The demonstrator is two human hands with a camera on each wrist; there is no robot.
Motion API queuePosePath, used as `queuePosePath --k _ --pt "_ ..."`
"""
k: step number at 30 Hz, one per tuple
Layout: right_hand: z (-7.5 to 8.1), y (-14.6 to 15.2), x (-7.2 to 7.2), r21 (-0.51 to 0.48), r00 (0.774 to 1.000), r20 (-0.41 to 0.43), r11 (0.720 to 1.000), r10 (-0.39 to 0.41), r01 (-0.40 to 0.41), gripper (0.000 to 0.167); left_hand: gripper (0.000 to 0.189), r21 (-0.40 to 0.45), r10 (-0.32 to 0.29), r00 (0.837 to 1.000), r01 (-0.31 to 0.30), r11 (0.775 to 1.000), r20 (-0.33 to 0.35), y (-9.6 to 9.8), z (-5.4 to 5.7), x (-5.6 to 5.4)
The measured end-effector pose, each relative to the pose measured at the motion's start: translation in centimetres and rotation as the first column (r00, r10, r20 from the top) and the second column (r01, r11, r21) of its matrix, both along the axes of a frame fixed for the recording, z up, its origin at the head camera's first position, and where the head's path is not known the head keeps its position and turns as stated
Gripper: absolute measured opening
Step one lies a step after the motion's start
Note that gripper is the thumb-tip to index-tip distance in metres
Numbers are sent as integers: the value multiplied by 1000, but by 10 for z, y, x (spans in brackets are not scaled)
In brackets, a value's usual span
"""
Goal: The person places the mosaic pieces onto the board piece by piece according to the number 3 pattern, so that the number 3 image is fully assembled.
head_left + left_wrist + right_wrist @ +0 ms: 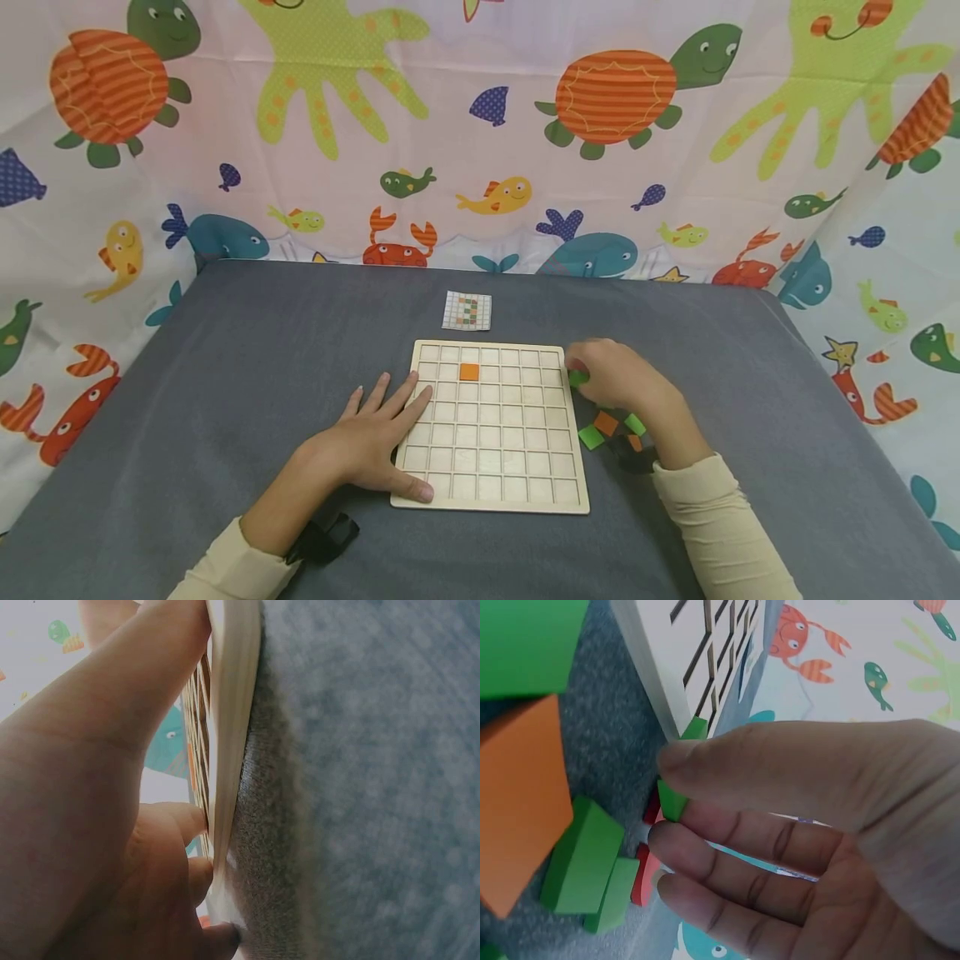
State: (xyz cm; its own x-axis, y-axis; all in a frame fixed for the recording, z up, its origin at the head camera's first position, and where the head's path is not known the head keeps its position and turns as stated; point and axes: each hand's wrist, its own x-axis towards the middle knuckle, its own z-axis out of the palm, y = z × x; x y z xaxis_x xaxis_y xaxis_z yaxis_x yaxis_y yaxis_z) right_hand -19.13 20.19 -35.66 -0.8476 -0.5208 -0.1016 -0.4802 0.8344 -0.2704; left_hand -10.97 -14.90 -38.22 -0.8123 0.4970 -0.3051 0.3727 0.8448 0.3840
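The right hand (617,372) is pinching a green block (673,801) between thumb and fingers, just beside the right edge of the wooden grid board (490,437). The left hand (367,454) is resting on the board's left side, fingers spreading straight (the thumb is lying near the lower-left corner). An orange tile (468,372) is sitting in the grid; loose blocks (591,437) are lying to the board's right on the table (247,358).

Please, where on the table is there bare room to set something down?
The grey table is bare left of the left hand, right of the right hand, and past the near edge of the board. Crowded: beside its right edge, among loose tiles.
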Motion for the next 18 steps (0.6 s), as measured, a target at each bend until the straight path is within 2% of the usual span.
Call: queuePosePath --k 18 --pt "-2 -28 -6 -26 997 -2 997 73 -73 24 129 -19 -3 1000 3 1000 -4 0 -3 0"
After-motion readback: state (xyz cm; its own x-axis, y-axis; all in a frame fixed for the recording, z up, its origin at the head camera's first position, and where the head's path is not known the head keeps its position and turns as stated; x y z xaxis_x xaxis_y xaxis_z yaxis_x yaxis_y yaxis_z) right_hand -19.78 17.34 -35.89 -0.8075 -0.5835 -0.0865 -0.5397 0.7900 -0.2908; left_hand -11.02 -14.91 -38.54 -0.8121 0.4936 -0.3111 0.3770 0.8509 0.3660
